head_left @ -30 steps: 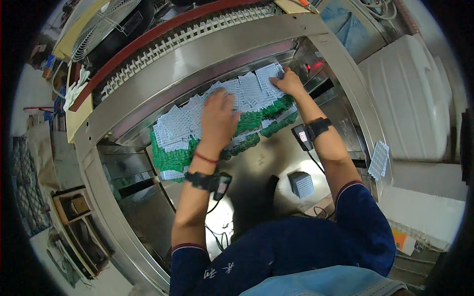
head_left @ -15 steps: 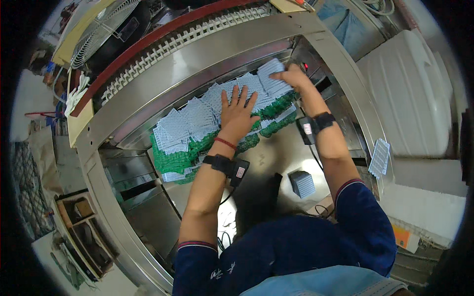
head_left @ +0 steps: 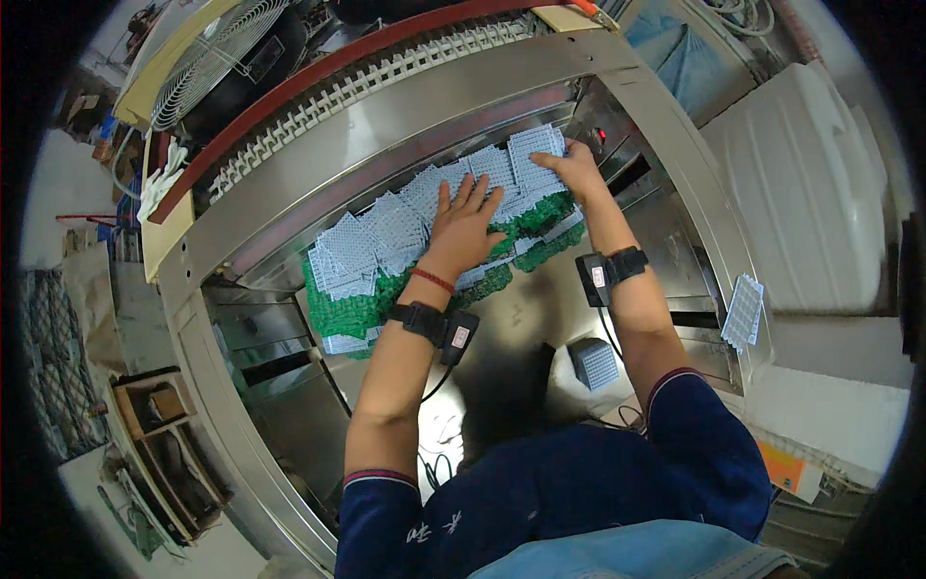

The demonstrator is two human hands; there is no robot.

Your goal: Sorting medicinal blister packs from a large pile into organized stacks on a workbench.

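A row of pale, finely patterned square sheets (head_left: 349,249) lies overlapping in fanned piles along the far side of a metal bay. Under and in front of them sits bright green, grid-like material (head_left: 347,311). My left hand (head_left: 461,230) rests on the middle of the row, palm down with its fingers spread. At the right end, my right hand (head_left: 577,172) grips the edge of a stack of pale patterned sheets (head_left: 536,159), thumb on top. The fingers beneath are partly hidden.
The bay's metal frame (head_left: 386,130) surrounds my arms. A small pale block of patterned sheets (head_left: 593,363) stands near my body. More sheets (head_left: 743,311) lie on the right frame edge. Beyond the frame are a wire-guarded fan (head_left: 227,63) and a white glove (head_left: 162,181).
My right hand has turned the end stack straighter and brought it down onto the row. My left hand has barely moved. The whole view has shifted slightly.
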